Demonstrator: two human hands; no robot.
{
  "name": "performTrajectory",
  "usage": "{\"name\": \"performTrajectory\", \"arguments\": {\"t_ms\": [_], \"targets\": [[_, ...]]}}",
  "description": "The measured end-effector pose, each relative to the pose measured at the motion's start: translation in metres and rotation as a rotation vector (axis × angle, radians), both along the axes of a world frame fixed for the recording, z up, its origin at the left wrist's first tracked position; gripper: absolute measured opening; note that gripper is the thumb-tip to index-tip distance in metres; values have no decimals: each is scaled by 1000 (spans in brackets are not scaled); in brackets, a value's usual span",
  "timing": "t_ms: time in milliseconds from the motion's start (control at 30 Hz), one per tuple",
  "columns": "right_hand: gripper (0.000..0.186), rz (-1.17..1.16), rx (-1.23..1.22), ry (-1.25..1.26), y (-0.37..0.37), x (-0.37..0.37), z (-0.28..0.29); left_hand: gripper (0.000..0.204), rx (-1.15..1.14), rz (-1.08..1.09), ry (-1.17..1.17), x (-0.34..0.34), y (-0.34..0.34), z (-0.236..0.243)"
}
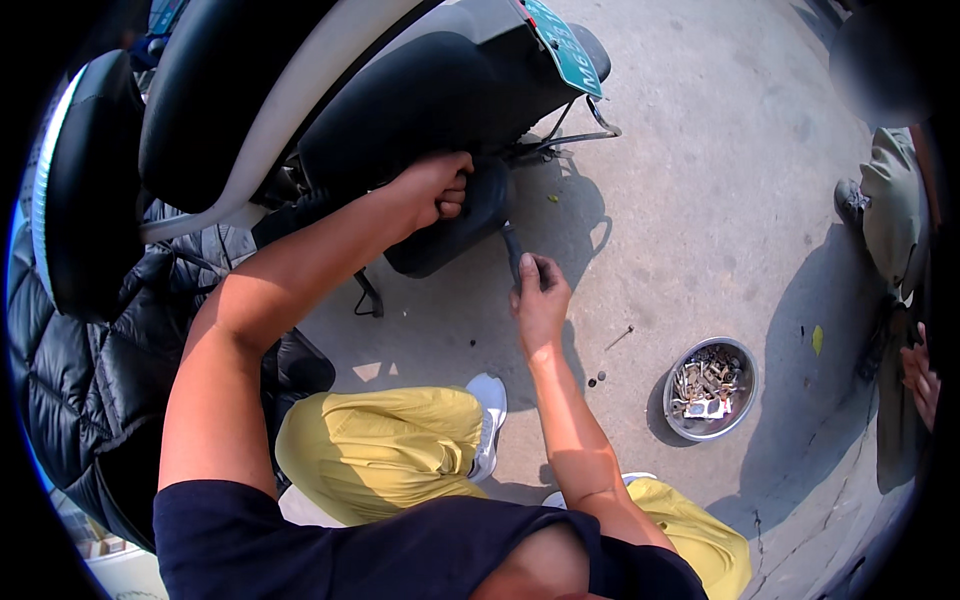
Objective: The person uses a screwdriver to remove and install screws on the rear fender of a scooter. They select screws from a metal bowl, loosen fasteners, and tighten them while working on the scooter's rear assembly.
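Observation:
At the side of a black electric scooter (400, 95), my left hand (440, 187) is closed, with its fingers curled against the top of a rounded black part (450, 238). Whatever those fingers grip is hidden. Lower and to the right, my right hand (541, 292) is wrapped round a slim dark-handled tool (514, 245). Its far end reaches the right edge of the rounded part; the tip's exact kind and contact do not show clearly.
On the concrete to the right stands a metal bowl (752, 385) holding loose screws and small hardware. A long bolt (620, 338) and small dark pieces (597, 379) lie nearby. Another person's trouser leg (890, 215) is at far right. A quilted black cover (75, 370) hangs at left.

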State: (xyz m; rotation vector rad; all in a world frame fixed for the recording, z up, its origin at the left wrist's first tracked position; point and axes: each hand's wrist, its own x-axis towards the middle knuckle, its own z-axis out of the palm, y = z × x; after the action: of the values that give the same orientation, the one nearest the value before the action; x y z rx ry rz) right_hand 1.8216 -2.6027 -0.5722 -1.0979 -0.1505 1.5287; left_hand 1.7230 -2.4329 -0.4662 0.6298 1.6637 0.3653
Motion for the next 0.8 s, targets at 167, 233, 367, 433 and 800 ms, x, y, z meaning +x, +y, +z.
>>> {"name": "performTrajectory", "arguments": {"t_ms": [167, 233, 367, 433, 800], "targets": [[23, -97, 1, 354, -3, -6, -7, 20, -92, 144, -188, -2, 11, -1], [22, -135, 23, 509, -3, -10, -21, 22, -85, 140, -162, 7, 11, -1], [21, -118, 15, 307, -4, -14, -19, 25, -94, 146, -52, 9, 9, -6], [20, -179, 130, -179, 1, -16, -22, 25, -48, 140, 11, 12, 5, -11], [25, -72, 75, 278, 1, 2, -23, 20, 163, 170, 94, 19, -8, -25]]}}
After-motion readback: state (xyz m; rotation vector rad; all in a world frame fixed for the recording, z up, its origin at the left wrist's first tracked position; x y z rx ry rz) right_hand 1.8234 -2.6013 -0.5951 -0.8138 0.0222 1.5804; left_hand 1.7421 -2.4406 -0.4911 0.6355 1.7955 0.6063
